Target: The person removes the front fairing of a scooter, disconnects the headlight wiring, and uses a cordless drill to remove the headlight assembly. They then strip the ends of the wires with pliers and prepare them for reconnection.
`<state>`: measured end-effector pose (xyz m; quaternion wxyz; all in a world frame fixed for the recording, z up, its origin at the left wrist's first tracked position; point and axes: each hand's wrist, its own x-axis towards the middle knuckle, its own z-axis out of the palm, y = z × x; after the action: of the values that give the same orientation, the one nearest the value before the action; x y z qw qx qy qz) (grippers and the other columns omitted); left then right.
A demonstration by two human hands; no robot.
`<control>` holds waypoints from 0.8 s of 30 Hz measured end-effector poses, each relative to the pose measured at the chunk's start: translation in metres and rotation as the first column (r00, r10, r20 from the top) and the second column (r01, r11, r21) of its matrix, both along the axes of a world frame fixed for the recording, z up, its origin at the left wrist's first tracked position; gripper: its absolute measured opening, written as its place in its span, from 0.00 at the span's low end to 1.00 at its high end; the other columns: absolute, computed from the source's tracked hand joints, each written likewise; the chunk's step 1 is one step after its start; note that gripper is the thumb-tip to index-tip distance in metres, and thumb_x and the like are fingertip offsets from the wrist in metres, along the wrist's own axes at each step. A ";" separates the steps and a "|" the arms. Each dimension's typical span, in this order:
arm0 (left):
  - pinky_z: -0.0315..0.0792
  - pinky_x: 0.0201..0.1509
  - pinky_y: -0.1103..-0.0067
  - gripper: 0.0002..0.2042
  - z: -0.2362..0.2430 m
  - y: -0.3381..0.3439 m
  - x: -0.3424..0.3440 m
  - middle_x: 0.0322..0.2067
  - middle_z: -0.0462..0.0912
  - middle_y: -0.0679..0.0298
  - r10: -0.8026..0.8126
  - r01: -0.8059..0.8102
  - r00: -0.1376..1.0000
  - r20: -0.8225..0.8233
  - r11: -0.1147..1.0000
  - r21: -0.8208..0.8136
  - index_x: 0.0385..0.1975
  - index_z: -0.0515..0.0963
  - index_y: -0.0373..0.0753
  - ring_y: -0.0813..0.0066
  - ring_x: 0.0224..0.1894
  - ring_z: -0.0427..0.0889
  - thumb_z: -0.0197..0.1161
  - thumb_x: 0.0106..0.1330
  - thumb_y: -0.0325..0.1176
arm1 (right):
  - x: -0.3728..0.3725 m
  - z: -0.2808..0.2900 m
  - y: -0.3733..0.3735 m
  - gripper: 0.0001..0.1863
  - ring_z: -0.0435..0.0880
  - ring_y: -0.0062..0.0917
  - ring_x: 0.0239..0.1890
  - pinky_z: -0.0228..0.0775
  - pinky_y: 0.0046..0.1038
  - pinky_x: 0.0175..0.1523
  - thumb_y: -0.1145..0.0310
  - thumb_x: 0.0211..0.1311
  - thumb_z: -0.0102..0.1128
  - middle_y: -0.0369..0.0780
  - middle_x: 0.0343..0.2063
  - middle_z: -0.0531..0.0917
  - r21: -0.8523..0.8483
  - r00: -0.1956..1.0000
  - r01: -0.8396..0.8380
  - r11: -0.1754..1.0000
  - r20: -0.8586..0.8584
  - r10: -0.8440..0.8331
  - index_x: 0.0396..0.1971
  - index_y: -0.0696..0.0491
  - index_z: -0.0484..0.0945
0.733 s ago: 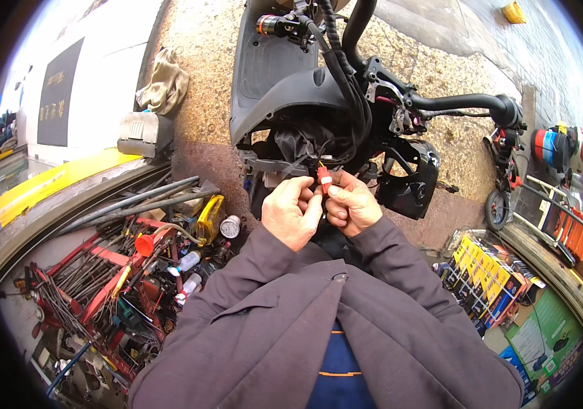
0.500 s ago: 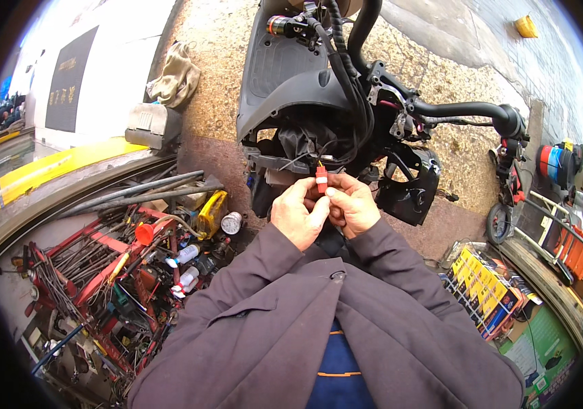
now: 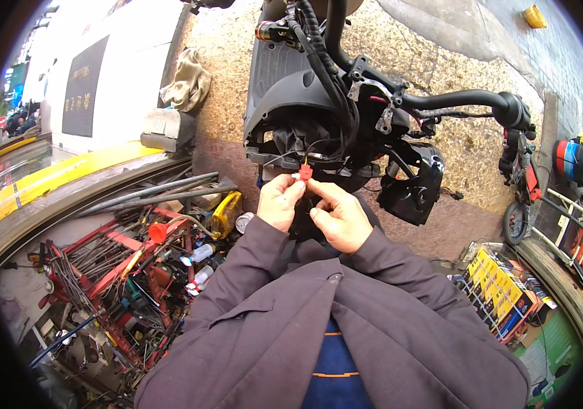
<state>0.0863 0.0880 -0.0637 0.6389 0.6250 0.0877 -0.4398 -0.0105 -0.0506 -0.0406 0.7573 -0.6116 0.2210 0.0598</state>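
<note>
My left hand point(image 3: 279, 204) pinches a small red connector point(image 3: 305, 173) with a white piece on it, on thin wires from the scooter's open front. My right hand point(image 3: 341, 221) is curled just to its right, index finger reaching to the connector's lower end; what its other fingers hold, if anything, is hidden. Above them is the black scooter front housing point(image 3: 291, 99), with dark cloth or bagging inside and a bundle of black cables point(image 3: 322, 68) over it. The handlebar point(image 3: 455, 102) stretches right, and a loose glossy black panel point(image 3: 411, 194) hangs below it.
At lower left are red metal racks and tools point(image 3: 114, 279), a yellow jug point(image 3: 227, 215) and steel pipes point(image 3: 148, 191). A yellow-fronted crate point(image 3: 489, 279) stands at lower right, a small wheel point(image 3: 513, 221) behind it. A beige cloth point(image 3: 186, 85) lies upper left beside a yellow-edged step point(image 3: 80, 170).
The red connector has moved left and tilted in my fingers. My left hand has shifted slightly, and my right index finger has straightened toward the connector while that hand sits lower.
</note>
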 end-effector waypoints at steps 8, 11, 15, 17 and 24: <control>0.69 0.45 0.69 0.11 -0.001 -0.004 0.008 0.18 0.72 0.66 0.182 -0.258 0.887 -0.425 0.958 -0.129 0.31 0.74 0.37 0.66 0.27 0.72 0.52 0.68 0.38 | 0.007 -0.018 -0.016 0.12 0.85 0.29 0.37 0.76 0.27 0.44 0.79 0.56 0.56 0.45 0.35 0.84 -0.097 0.988 0.152 0.984 0.019 -0.151 0.41 0.62 0.80; 0.67 0.41 0.72 0.13 -0.002 -0.003 0.013 0.16 0.69 0.68 0.178 -0.269 0.865 -0.469 0.954 -0.133 0.30 0.74 0.37 0.68 0.25 0.70 0.50 0.68 0.40 | 0.014 -0.022 -0.020 0.11 0.85 0.35 0.37 0.76 0.30 0.44 0.79 0.55 0.57 0.47 0.34 0.84 -0.230 0.990 0.122 0.966 0.092 -0.103 0.39 0.61 0.80; 0.66 0.37 0.73 0.15 -0.001 -0.003 0.015 0.13 0.66 0.69 0.152 -0.272 0.836 -0.528 0.949 -0.157 0.27 0.74 0.38 0.70 0.22 0.66 0.47 0.69 0.41 | 0.021 -0.020 -0.021 0.09 0.84 0.39 0.36 0.76 0.33 0.43 0.79 0.55 0.59 0.48 0.32 0.84 -0.328 0.991 0.093 0.940 0.123 -0.055 0.36 0.60 0.80; 0.66 0.37 0.73 0.15 0.001 -0.004 0.017 0.12 0.65 0.70 0.143 -0.267 0.825 -0.546 0.951 -0.154 0.26 0.74 0.39 0.71 0.21 0.66 0.47 0.69 0.41 | 0.024 -0.016 -0.022 0.09 0.84 0.41 0.36 0.76 0.34 0.43 0.78 0.54 0.59 0.47 0.32 0.83 -0.390 0.982 0.107 0.915 0.184 -0.037 0.36 0.59 0.79; 0.66 0.35 0.73 0.14 0.008 -0.007 0.016 0.11 0.64 0.72 0.157 -0.240 0.832 -0.533 0.967 -0.089 0.25 0.73 0.41 0.72 0.18 0.63 0.45 0.69 0.41 | 0.055 -0.005 -0.048 0.12 0.83 0.43 0.36 0.77 0.35 0.40 0.78 0.52 0.58 0.44 0.34 0.82 -0.637 0.873 0.040 0.770 0.397 0.283 0.38 0.56 0.80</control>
<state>0.1022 0.0807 -0.0559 0.6791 0.4192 0.2882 -0.5291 0.0447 -0.0985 -0.0457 0.5344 -0.8370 -0.0041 -0.1173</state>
